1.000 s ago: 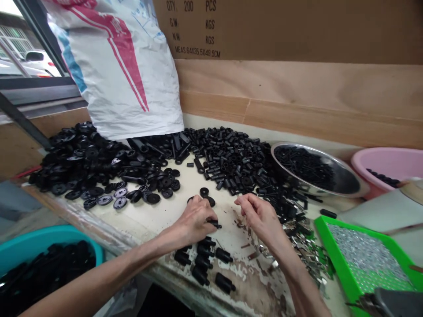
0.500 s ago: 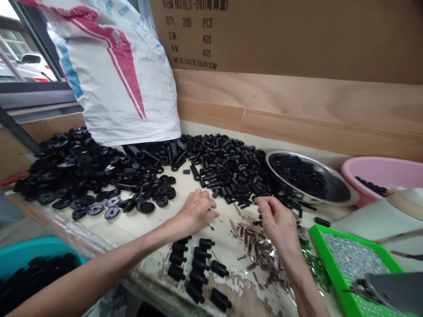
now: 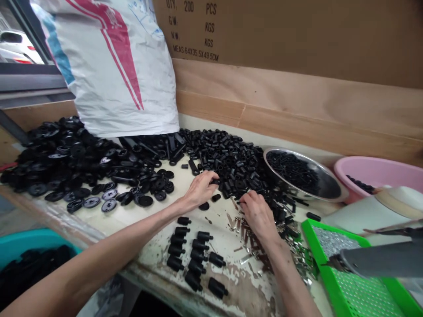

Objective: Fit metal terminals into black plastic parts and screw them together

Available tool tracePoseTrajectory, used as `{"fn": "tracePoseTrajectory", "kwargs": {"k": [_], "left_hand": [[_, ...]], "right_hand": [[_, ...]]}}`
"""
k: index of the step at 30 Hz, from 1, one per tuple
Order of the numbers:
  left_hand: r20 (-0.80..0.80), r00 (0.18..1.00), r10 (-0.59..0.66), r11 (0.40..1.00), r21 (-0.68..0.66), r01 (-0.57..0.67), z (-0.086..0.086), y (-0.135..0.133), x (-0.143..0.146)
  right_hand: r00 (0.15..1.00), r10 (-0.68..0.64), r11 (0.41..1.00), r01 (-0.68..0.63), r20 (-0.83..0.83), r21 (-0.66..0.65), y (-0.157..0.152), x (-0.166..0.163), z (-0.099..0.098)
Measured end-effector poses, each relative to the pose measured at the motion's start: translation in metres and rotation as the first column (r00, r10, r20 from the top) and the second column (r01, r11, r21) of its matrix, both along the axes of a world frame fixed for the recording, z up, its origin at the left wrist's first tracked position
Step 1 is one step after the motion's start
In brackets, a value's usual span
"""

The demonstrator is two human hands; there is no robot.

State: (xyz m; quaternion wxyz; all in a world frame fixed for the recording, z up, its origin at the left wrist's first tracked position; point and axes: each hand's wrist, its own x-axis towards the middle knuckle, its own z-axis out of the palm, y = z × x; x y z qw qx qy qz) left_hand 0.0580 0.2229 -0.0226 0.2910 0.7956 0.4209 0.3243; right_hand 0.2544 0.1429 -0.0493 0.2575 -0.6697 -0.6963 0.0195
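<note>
My left hand [image 3: 201, 187] is at the near left edge of a heap of short black plastic tubes [image 3: 236, 160], its thumb and fingers closed around a small black tube [image 3: 215, 181]. Just below it lie a loose black tube [image 3: 216, 197] and a black disc [image 3: 204, 205]. My right hand [image 3: 258, 212] is over the heap's front edge, beside scattered thin metal strips [image 3: 251, 240]. Its fingers are curled down and pressed together; what is in them is hidden. Several black cylinders with narrow stub ends [image 3: 197, 255] lie in rows nearer me.
Black discs and levers [image 3: 99, 163] are heaped at left under a white sack [image 3: 125, 79]. At right are a steel bowl [image 3: 330, 191] of black pieces, a pink basin [image 3: 390, 169], a green tray [image 3: 343, 295] and a grey pointed tool [image 3: 380, 259]. A teal tub [image 3: 42, 235] sits lower left.
My left hand has moved up and right to the tubes, and its fingers have closed on one. My right hand has shifted left and lower. Another cylinder stands in the rows.
</note>
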Motion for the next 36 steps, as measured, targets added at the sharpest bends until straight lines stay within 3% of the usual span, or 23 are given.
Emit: {"fn": "tracePoseTrajectory", "kwargs": {"k": [7, 12, 17, 25, 32, 36], "left_hand": [[0.291, 0.955, -0.059, 0.965, -0.23, 0.129, 0.015, -0.037, -0.028], [0.454, 0.888, -0.077, 0.896, -0.359, 0.261, 0.01, -0.047, -0.028], [0.497, 0.858, -0.132, 0.864, -0.366, 0.345, 0.003, -0.05, -0.022], [0.366, 0.925, -0.102, 0.92, -0.319, 0.227, -0.007, -0.05, -0.024], [0.359, 0.928, -0.095, 0.932, -0.295, 0.21, -0.008, -0.057, -0.027], [0.315, 0.944, -0.093, 0.968, -0.194, 0.16, -0.006, -0.061, -0.028]], "right_hand": [[0.966, 0.04, 0.999, -0.034, -0.254, 0.029, -0.002, -0.01, 0.006], [0.838, 0.054, 0.998, -0.026, -0.543, 0.059, -0.013, -0.033, 0.029], [0.736, 0.075, 0.997, -0.074, -0.673, 0.029, -0.025, -0.053, 0.033], [0.735, 0.123, 0.983, -0.184, -0.667, -0.021, -0.024, -0.053, 0.029], [0.834, 0.109, 0.986, -0.159, -0.54, -0.048, -0.029, -0.057, 0.031], [0.876, 0.111, 0.989, -0.145, -0.469, -0.036, -0.033, -0.063, 0.026]]}}
